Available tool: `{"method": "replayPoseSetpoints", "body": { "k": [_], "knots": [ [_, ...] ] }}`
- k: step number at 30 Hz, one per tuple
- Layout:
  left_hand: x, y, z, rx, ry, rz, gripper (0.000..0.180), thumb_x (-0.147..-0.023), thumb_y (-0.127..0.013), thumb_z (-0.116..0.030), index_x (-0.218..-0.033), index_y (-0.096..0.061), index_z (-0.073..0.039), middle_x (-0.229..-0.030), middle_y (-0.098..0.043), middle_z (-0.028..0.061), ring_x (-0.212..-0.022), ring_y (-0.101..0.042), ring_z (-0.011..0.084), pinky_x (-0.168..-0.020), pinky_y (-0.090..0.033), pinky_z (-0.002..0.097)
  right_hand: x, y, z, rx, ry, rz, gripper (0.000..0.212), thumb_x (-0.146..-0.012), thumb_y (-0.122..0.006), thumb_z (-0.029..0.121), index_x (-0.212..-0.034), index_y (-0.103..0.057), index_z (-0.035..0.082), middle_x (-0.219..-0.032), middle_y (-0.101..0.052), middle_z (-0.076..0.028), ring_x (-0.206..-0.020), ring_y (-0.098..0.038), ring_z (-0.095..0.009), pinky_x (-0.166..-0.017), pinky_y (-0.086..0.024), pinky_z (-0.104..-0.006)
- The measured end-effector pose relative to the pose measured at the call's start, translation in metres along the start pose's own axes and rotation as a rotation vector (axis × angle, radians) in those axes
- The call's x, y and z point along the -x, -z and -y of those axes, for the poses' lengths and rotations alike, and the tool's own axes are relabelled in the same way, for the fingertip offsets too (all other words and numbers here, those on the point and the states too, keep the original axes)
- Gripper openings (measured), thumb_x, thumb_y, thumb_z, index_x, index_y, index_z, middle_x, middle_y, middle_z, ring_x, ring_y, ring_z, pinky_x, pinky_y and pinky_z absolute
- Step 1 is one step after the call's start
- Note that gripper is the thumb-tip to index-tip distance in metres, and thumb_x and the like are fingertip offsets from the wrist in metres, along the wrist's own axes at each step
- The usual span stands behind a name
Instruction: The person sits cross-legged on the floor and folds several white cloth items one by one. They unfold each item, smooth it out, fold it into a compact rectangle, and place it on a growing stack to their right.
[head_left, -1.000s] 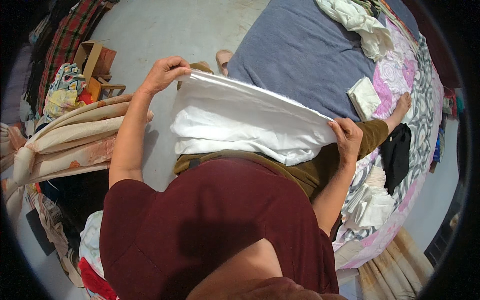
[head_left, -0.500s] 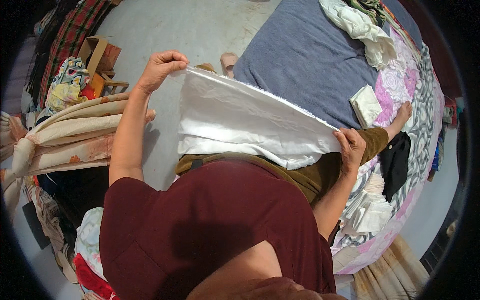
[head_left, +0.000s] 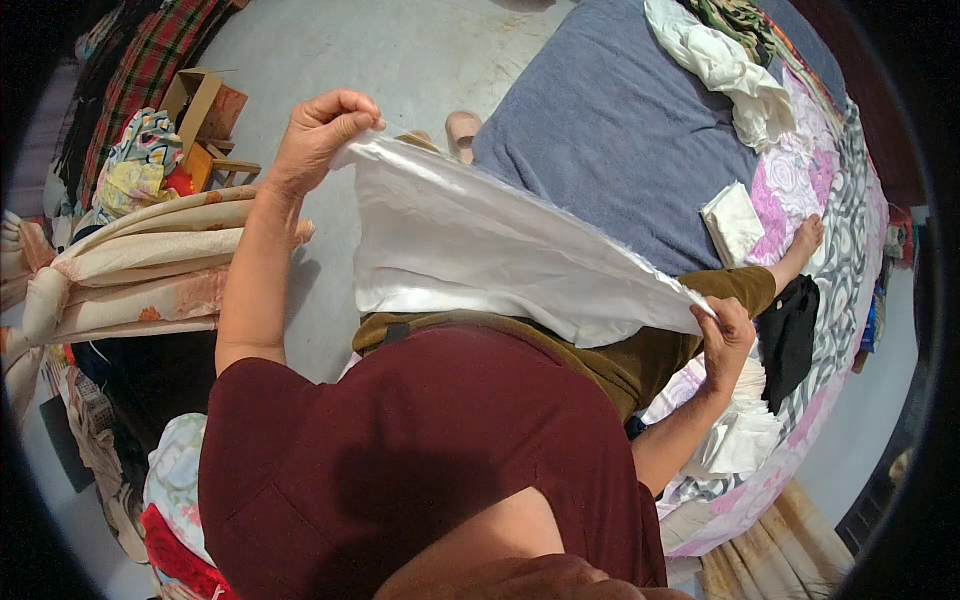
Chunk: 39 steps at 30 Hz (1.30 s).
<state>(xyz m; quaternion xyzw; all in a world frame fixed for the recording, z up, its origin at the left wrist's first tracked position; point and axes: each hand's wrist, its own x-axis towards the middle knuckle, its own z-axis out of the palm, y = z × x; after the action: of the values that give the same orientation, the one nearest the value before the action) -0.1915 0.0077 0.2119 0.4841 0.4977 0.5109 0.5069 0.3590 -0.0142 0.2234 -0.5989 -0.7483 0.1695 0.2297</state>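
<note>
A thin white cloth [head_left: 480, 240] is stretched between my two hands, with its upper edge pulled into a slanting line. My left hand [head_left: 325, 140] pinches one top corner, out over the floor. The other top corner is gripped by my right hand [head_left: 727, 335], lower and to the right, above my olive trousers [head_left: 640, 375]. The cloth's lower part rests across my lap. Just right of my knee, a folded white cloth [head_left: 733, 222] lies on the bed. Beside my right forearm sits a pile of folded white cloths [head_left: 740, 435], partly covered by my hand and arm.
A blue-grey blanket [head_left: 610, 130] covers much of the bed, with a crumpled white garment [head_left: 730, 75] at the far right. A black cloth [head_left: 790, 340] lies near my foot. Cream fabric [head_left: 150, 260] drapes at left, near a cardboard box [head_left: 190, 100]. Pink slippers [head_left: 461, 133] stand on the floor.
My right hand has shifted right and slightly down, and my left hand has risen slightly. The cloth's top edge is pulled longer and looks gathered near both hands.
</note>
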Motion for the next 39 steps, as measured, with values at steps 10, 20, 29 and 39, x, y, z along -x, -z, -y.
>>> {"method": "replayPoseSetpoints", "body": {
  "k": [10,20,29,39],
  "knots": [
    [-0.015,0.002,0.008,0.609,-0.01,-0.099,0.011,-0.097,-0.056,-0.024,-0.095,-0.055,-0.013,-0.082,-0.057,-0.0022,-0.088,-0.056,0.0128,-0.087,-0.047,0.0325,0.004,-0.012,-0.007,0.029,-0.078,0.094,0.021,-0.068,-0.078,0.01,-0.084,-0.068,0.002,-0.072,-0.058,-0.009,-0.071,-0.057,-0.023,-0.067,-0.044,-0.0351],
    [-0.001,-0.078,-0.024,0.47,-0.101,0.191,0.012,-0.1,-0.049,-0.022,-0.102,-0.053,-0.011,-0.074,-0.053,-0.0002,-0.066,-0.051,0.0102,-0.075,-0.052,0.0318,-0.072,-0.109,0.132,-0.412,0.305,0.183,0.071,-0.068,-0.082,0.02,-0.13,-0.051,0.005,-0.13,-0.056,-0.015,-0.119,-0.055,-0.03,-0.1,-0.045,-0.0379],
    [0.05,-0.116,-0.009,1.238,0.452,0.172,0.007,-0.102,-0.042,-0.018,-0.102,-0.047,-0.014,-0.067,-0.039,-0.0039,-0.048,-0.023,0.0033,-0.04,-0.019,0.0177,-0.067,-0.268,0.176,-0.938,0.049,0.507,0.029,-0.088,-0.062,0.019,-0.114,-0.063,0.004,-0.097,-0.068,-0.011,-0.089,-0.063,-0.02,-0.08,-0.049,-0.0323],
    [0.011,-0.042,-0.115,1.11,-0.424,0.331,0.013,-0.098,-0.049,-0.013,-0.086,-0.047,-0.012,-0.065,-0.041,-0.0034,-0.045,-0.019,0.0041,-0.038,-0.017,0.0213,-0.093,-0.287,0.082,-0.83,-0.463,0.282,0.035,-0.095,-0.055,0.034,-0.096,-0.064,0.0,-0.085,-0.065,-0.012,-0.076,-0.058,-0.022,-0.072,-0.045,-0.0353]
  ]
}}
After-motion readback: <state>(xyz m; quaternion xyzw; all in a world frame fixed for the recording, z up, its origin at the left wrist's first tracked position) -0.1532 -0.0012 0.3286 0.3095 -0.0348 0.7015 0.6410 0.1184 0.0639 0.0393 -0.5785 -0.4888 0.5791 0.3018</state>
